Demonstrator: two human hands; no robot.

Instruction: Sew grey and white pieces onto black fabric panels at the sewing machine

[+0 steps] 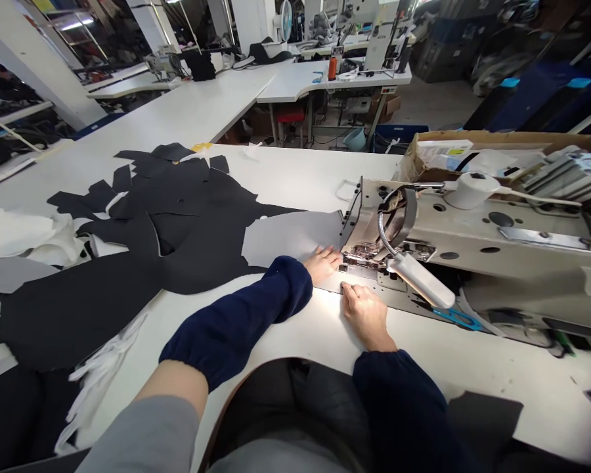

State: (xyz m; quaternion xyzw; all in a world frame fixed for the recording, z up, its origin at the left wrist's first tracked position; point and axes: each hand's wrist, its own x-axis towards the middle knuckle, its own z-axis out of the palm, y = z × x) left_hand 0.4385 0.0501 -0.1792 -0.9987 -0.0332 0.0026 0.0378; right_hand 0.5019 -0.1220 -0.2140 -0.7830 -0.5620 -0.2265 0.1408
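My left hand (324, 264) lies with its fingers stretched out at the right end of a light grey fabric piece (290, 236), just left of the presser foot area of a sewing machine (473, 230). My right hand (367, 312) is closed, fingers curled and pressed together, at the front edge of the machine's bed plate. A small dark bit shows at its fingertips, but what it grips is too small to name. Black fabric pieces (201, 243) are heaped left of the grey piece. A lamp (423, 281) on a bendy metal neck lights the stitching area.
Blue-handled scissors (457, 319) rest at the machine's front. A cardboard box (411, 159) stands behind it, near a white thread cone (471, 190). White fabric strips (103, 368) hang at left, and a dark fabric piece (487, 414) lies at front right. Another person (2, 79) sits far left.
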